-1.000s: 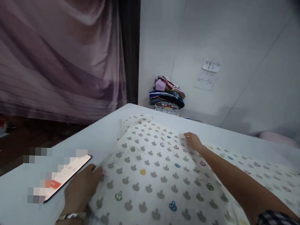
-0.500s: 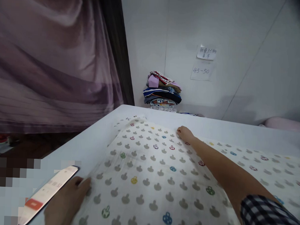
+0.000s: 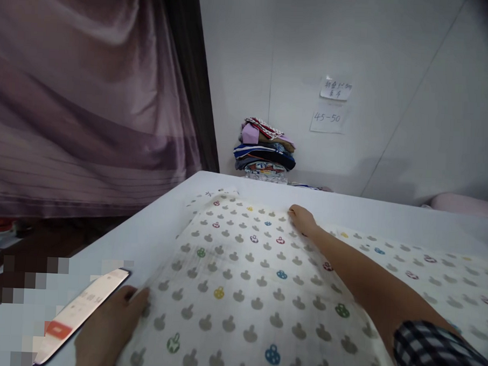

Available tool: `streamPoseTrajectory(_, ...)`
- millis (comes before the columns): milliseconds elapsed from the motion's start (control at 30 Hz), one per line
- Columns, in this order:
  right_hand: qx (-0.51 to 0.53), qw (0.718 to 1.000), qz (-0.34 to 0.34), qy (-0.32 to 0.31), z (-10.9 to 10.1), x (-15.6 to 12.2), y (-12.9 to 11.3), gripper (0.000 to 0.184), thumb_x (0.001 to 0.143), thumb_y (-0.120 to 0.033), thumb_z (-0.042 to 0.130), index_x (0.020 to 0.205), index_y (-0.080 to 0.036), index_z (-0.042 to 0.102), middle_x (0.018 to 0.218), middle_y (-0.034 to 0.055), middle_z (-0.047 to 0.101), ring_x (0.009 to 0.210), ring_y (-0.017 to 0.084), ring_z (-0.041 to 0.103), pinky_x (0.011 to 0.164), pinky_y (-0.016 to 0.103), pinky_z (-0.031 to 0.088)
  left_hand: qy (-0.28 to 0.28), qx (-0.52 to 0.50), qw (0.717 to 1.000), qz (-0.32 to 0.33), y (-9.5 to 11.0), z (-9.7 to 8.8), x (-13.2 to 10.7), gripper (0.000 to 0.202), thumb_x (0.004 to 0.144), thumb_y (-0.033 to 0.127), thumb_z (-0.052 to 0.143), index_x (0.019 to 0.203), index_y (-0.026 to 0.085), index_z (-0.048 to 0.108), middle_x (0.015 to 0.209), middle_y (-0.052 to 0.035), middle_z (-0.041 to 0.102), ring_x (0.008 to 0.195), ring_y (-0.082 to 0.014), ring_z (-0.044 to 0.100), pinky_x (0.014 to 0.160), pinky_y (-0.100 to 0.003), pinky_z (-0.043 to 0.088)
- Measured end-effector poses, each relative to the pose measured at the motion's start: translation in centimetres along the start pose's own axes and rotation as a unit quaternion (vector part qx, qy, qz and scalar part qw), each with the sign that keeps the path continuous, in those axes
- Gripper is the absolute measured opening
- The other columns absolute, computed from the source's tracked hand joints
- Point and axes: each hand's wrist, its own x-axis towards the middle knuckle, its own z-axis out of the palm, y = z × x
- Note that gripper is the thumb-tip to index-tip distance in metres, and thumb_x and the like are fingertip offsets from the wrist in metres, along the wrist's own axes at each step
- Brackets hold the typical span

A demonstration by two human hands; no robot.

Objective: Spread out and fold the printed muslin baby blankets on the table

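Observation:
A thin white cloth (image 3: 243,280) printed with grey and coloured mushroom shapes lies spread over the white table. At its near left edge is my left hand (image 3: 110,325), closed with thumb and fingers on the fabric. My right hand (image 3: 303,219) reaches across to the far right part and grips the cloth's edge in a closed fist; its fingertips are hidden. Beneath and beyond my right forearm, more of the patterned fabric (image 3: 438,272) extends to the right. A phone (image 3: 80,313) with a lit screen lies just left of my left hand.
A stack of folded fabrics (image 3: 265,151) stands past the table's (image 3: 145,227) far edge, against the wall. Two paper notes (image 3: 334,103) are stuck on that wall. A pinkish curtain (image 3: 89,100) hangs at the left. Something pink and rounded (image 3: 465,205) shows at the far right.

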Motion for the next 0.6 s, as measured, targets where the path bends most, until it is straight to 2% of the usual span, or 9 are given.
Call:
streamPoseTrajectory(67, -0.003, 1.0, 0.02, 0.002, 0.3, 0.8, 0.0, 0.023, 0.092, -0.024, 0.038, 0.1, -0.018, 0.058, 0.101, 0.0088, 0.065, 0.09, 0.02, 0.057, 0.071, 0.027, 0.039, -0.017, 0.001, 1.0, 0.004, -0.1, 0.0, 0.0, 0.034, 0.077, 0.051, 0.04, 0.081, 0.025, 0.061, 0.079, -0.0053, 0.066, 0.081, -0.0286, 0.061, 0.066, -0.035, 0.042)
streamPoseTrajectory(200, -0.015, 0.999, 0.029, 0.004, 0.8, 1.7, -0.1, 0.023, 0.09, -0.022, 0.041, 0.099, -0.017, 0.061, 0.102, 0.0116, 0.064, 0.096, 0.023, 0.056, 0.077, 0.03, 0.04, -0.012, -0.012, 1.0, 0.006, -0.4, 0.0, 0.0, 0.036, 0.075, 0.051, 0.042, 0.087, 0.023, 0.062, 0.081, -0.0081, 0.066, 0.081, -0.0293, 0.061, 0.066, -0.036, 0.042)
streamPoseTrajectory(300, -0.023, 0.999, 0.015, 0.019, 0.7, 1.1, -0.9, 0.029, 0.089, -0.021, 0.042, 0.111, -0.014, 0.059, 0.118, 0.016, 0.057, 0.111, 0.028, 0.049, 0.09, 0.037, 0.037, -0.002, -0.019, 1.0, 0.009, -0.7, 0.1, 0.1, 0.037, 0.075, 0.051, 0.042, 0.086, 0.022, 0.062, 0.08, -0.0086, 0.066, 0.079, -0.0294, 0.061, 0.064, -0.035, 0.043)
streamPoseTrajectory(400, -0.017, 0.999, -0.036, 0.033, 0.8, -1.0, -2.8, 0.039, 0.091, -0.027, 0.039, 0.127, -0.015, 0.049, 0.137, 0.0137, 0.044, 0.126, 0.025, 0.037, 0.102, 0.037, 0.028, -0.007, -0.023, 1.0, 0.014, -0.7, 0.0, 0.0, 0.036, 0.075, 0.05, 0.042, 0.085, 0.022, 0.062, 0.079, -0.0086, 0.066, 0.079, -0.0293, 0.062, 0.063, -0.035, 0.043)
streamPoseTrajectory(500, 0.011, 0.992, -0.124, -0.018, 1.4, -3.6, -5.4, 0.048, 0.093, -0.038, 0.035, 0.135, -0.017, 0.041, 0.145, 0.0107, 0.034, 0.134, 0.023, 0.025, 0.108, 0.038, 0.02, -0.016, -0.025, 0.999, 0.014, -0.6, -0.2, 0.0, 0.036, 0.076, 0.05, 0.041, 0.087, 0.022, 0.061, 0.083, -0.0095, 0.066, 0.081, -0.0291, 0.061, 0.064, -0.035, 0.043)
streamPoseTrajectory(600, 0.036, 0.986, -0.128, -0.105, 1.8, -5.3, -7.6, 0.05, 0.094, -0.04, 0.029, 0.138, -0.018, 0.038, 0.149, 0.0101, 0.026, 0.137, 0.025, 0.018, 0.109, 0.047, 0.014, -0.02, -0.018, 0.999, 0.019, -0.9, -0.1, 0.2, 0.037, 0.077, 0.052, 0.04, 0.087, 0.022, 0.06, 0.084, -0.0101, 0.066, 0.081, -0.0288, 0.061, 0.064, -0.034, 0.043)
